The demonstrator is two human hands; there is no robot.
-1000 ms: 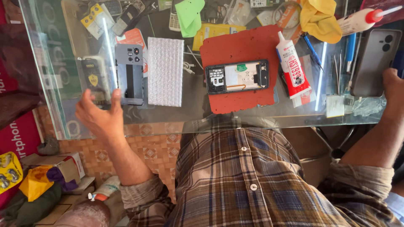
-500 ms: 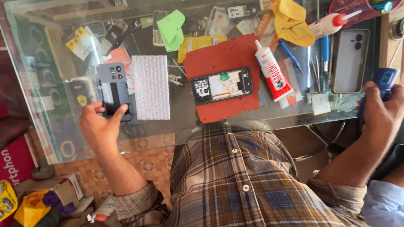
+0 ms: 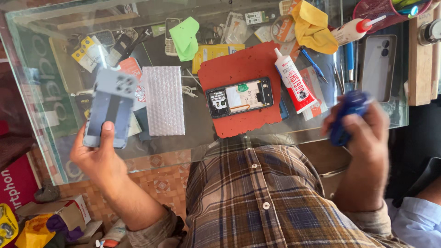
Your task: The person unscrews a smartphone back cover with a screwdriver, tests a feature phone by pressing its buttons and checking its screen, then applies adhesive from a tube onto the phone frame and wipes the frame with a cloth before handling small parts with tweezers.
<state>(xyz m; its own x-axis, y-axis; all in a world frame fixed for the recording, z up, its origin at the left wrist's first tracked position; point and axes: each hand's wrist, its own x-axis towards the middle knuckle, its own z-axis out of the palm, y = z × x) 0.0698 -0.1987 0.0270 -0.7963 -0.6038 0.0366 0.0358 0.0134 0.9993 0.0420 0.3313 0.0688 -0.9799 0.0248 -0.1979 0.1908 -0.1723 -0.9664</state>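
My left hand [image 3: 98,154] holds a grey phone back cover [image 3: 110,108] with a camera cluster, lifted above the left part of the glass table [image 3: 55,151]. My right hand [image 3: 363,133] grips a blue tool [image 3: 344,117], blurred, at the table's right front edge. Between the hands, an opened phone [image 3: 240,97] with its insides showing lies on a red mat [image 3: 243,89]. A sheet of bubble wrap [image 3: 163,101] lies just right of the back cover.
A white and red glue tube [image 3: 294,81] lies right of the mat. A yellow cloth [image 3: 314,26], a green cloth [image 3: 185,37], blue pens [image 3: 350,57], a phone in a clear case [image 3: 379,68] and small parts crowd the back. A red basket [image 3: 383,9] stands far right.
My left hand has lifted the back cover off the table towards me. My right hand has come in from the right edge holding the blue tool.
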